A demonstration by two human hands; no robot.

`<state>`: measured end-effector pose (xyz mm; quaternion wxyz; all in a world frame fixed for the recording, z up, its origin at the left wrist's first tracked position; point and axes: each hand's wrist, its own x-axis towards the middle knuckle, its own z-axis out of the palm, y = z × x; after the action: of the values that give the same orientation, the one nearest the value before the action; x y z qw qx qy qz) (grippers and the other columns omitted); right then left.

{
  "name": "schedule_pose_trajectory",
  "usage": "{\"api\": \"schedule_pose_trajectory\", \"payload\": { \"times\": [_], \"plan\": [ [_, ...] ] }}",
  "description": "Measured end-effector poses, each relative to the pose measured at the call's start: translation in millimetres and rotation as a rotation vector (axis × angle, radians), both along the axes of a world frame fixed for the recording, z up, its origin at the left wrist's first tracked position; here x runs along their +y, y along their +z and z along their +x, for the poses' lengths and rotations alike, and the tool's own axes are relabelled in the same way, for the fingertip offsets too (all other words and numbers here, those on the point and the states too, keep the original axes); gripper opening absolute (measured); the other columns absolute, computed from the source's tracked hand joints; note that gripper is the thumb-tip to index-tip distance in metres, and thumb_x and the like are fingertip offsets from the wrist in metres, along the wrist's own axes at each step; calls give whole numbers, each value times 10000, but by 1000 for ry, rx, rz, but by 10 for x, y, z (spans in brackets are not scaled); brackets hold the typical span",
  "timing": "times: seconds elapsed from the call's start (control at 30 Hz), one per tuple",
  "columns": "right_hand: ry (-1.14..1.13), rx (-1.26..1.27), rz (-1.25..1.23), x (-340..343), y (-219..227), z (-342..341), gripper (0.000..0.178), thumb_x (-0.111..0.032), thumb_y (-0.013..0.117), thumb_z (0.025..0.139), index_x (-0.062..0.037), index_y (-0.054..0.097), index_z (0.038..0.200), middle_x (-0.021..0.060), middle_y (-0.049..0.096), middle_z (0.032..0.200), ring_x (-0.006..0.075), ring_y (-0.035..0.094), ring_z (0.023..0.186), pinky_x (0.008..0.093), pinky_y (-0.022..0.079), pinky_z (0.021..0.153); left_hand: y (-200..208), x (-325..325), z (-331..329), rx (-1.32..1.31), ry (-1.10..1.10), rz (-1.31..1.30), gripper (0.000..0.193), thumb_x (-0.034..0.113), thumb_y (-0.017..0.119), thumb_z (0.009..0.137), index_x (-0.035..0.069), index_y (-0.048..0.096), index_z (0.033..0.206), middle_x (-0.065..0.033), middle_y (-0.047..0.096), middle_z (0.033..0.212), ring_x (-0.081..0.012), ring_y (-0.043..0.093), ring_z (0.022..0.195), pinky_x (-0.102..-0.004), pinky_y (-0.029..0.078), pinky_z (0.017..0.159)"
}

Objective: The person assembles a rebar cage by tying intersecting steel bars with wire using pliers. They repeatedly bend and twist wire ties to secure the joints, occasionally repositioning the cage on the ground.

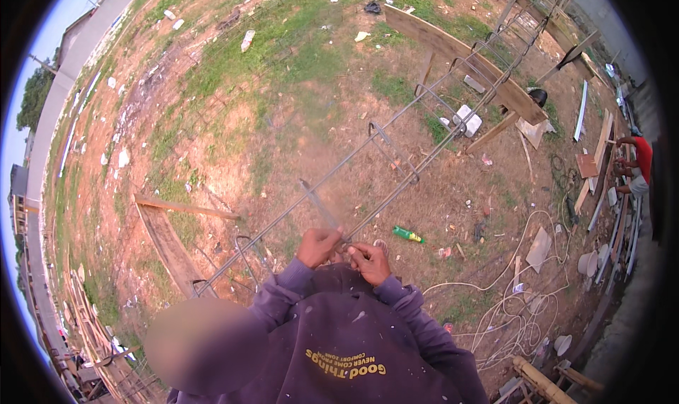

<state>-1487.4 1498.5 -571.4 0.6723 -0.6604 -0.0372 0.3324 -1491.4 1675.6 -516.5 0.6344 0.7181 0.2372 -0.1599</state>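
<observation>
Left of the green bottle (408,235), the rebar cage (416,178) appears pinched by left hand (318,247) and right hand (370,263); anything finer held cannot be discerned. The stirrup (322,202) could be skewed by uneven pulling.

Constr. site, outdoors — rebar cage (416,176), plank (456,52), dirt (453,192).

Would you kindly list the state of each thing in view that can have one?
Rebar cage: raised above the ground.
Left hand: fingers bent, grip unclear.
Right hand: fingers curled, grip unclear.
Green bottle: lying on its side.
Pale cord: loosely tangled on the ground.
Plank: raised on wooden stakes.
</observation>
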Motion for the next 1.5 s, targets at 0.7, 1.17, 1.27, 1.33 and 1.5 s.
{"api": "schedule_pose_trajectory", "payload": {
  "times": [0.7, 1.17, 1.27, 1.33, 1.5],
  "plan": [
    [768, -1011, -709, 275, 751, 1278, 209, -196, 667, 753, -121, 744, 932, 136, 696, 835, 325, 655, 851, 422, 438, 861, -170, -14, -80, -118, -72, 313, 461, 371, 579, 950, -18, 656, 715, -60, 583, 547, -111, 541, 529, -329, 441, 524],
    [475, -940, -636, 134, 707, 1235, 177, -218, 729, 757, -65, 710, 844, 133, 658, 786, 315, 648, 778, 433, 503, 690, -453, 38, -79, -113, 0, -9, 451, 382, 591, 962, -8, 656, 745, 9, 519, 566, -62, 457, 525, -261, 379, 479],
    [450, -877, -668, -98, 732, 765, 184, -217, 707, 782, -82, 685, 906, 110, 641, 897, 314, 631, 849, 427, 494, 726, -540, 23, -109, -77, -8, -3, 465, 395, 583, 966, 3, 647, 725, 19, 504, 562, -59, 438, 524, -256, 356, 473],
    [385, -1008, -589, -148, 635, 544, 201, -191, 678, 789, -94, 664, 964, 77, 612, 969, 306, 619, 900, 419, 482, 771, -582, 18, -103, -76, -18, -27, 471, 404, 582, 966, 12, 643, 713, 19, 505, 564, -57, 433, 526, -253, 348, 474],
    [479, -1084, -662, -118, 621, 399, 185, -162, 661, 749, -103, 671, 924, 79, 592, 902, 299, 610, 882, 439, 459, 788, -524, 48, -80, -72, -40, -38, 482, 422, 587, 962, 19, 643, 704, -4, 546, 593, -56, 458, 526, -247, 342, 454]
  ]
}}
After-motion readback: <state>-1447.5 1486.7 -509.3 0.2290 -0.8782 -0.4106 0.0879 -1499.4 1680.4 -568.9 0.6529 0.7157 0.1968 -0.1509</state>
